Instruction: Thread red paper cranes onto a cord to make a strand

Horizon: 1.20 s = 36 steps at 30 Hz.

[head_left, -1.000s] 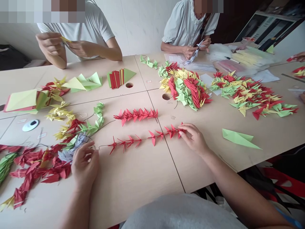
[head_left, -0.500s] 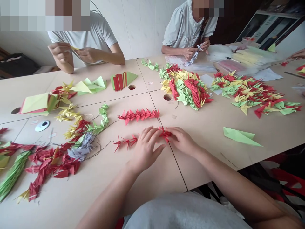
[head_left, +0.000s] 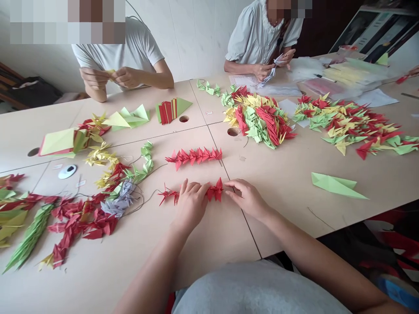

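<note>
On the table before me lies a string of red folded-paper pieces [head_left: 215, 192], its left end trailing a dark thread. My left hand [head_left: 192, 201] covers the middle of this string, fingers curled down around it, so that part is hidden. Just off the string's right end is my right hand [head_left: 250, 198], thumb and fingers apart with nothing visible between them. A second red paper string [head_left: 196, 156] lies straight and parallel, a little farther away. Left of my hands are a grey-lilac folded-paper cluster [head_left: 119, 198] and a green paper string [head_left: 145, 163].
Folded-paper piles in red, yellow and green [head_left: 265, 120] spread across the back right. A light green folded sheet [head_left: 337, 185] lies at right. Red chains [head_left: 68, 222] and a green bundle [head_left: 29, 240] occupy the left. Two people sit opposite, their hands on paper pieces.
My right hand has come away from the string's right end and its fingers have parted. My left hand has shifted left along the string. The view has turned slightly.
</note>
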Available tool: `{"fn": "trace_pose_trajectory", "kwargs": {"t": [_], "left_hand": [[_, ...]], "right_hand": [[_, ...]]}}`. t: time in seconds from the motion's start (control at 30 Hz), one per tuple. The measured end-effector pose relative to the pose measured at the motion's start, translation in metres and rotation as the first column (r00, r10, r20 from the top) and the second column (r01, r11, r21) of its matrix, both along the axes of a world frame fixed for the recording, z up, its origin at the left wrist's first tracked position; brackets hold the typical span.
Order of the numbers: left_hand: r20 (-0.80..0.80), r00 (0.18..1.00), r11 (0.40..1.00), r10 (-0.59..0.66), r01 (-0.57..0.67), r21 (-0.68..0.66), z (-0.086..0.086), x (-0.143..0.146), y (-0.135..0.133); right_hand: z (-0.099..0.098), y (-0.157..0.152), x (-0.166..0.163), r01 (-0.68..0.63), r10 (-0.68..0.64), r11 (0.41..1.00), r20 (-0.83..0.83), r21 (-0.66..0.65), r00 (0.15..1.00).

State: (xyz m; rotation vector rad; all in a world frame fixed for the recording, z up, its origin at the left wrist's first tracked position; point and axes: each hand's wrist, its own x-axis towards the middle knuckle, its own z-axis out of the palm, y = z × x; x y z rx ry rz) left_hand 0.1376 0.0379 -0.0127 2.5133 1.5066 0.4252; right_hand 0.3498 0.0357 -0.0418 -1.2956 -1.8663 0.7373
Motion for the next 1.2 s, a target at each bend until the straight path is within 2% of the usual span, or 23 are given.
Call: {"fn": "trace_pose_trajectory", "kwargs": {"t": [0.23, 0.43, 0.53, 0.63, 0.73, 0.83, 1.0, 1.2], "left_hand": [[0.046, 0.998, 0.999, 0.035, -0.036, 0.016, -0.007, 0.012, -0.007], [0.049, 0.990, 0.985, 0.136, -0.140, 0.100, -0.012, 0.004, -0.001], [0.101, 0.982, 0.977, 0.160, -0.173, 0.124, -0.014, 0.000, -0.001], [0.166, 0.974, 0.961, 0.152, -0.185, 0.208, -0.012, 0.007, -0.008], [0.197, 0.977, 0.955, 0.082, -0.134, 0.265, -0.005, 0.018, -0.016], [0.158, 0.987, 0.969, 0.036, -0.073, 0.236, -0.001, 0.025, -0.021], [0.092, 0.993, 0.981, 0.074, -0.089, 0.171, -0.003, 0.025, -0.021], [0.083, 0.995, 0.989, 0.062, -0.072, 0.130, -0.006, 0.026, -0.020]], "right_hand": [[-0.001, -0.001, -0.006, -0.044, 0.044, 0.989, 0.005, 0.144, 0.999], [0.000, 0.000, 0.002, -0.002, 0.002, 0.990, -0.001, 0.143, 1.000], [0.001, 0.001, 0.006, 0.014, -0.013, 0.992, -0.006, 0.127, 1.000], [0.002, 0.001, 0.007, 0.014, -0.013, 0.993, -0.005, 0.117, 1.000], [0.002, 0.000, 0.006, -0.012, 0.011, 0.989, 0.009, 0.145, 1.000], [0.002, -0.001, 0.006, -0.022, 0.018, 0.983, 0.021, 0.181, 1.000], [0.001, -0.001, 0.006, -0.020, 0.016, 0.979, 0.024, 0.204, 1.000], [0.002, -0.002, 0.004, -0.041, 0.038, 0.978, 0.019, 0.204, 0.999]]}}
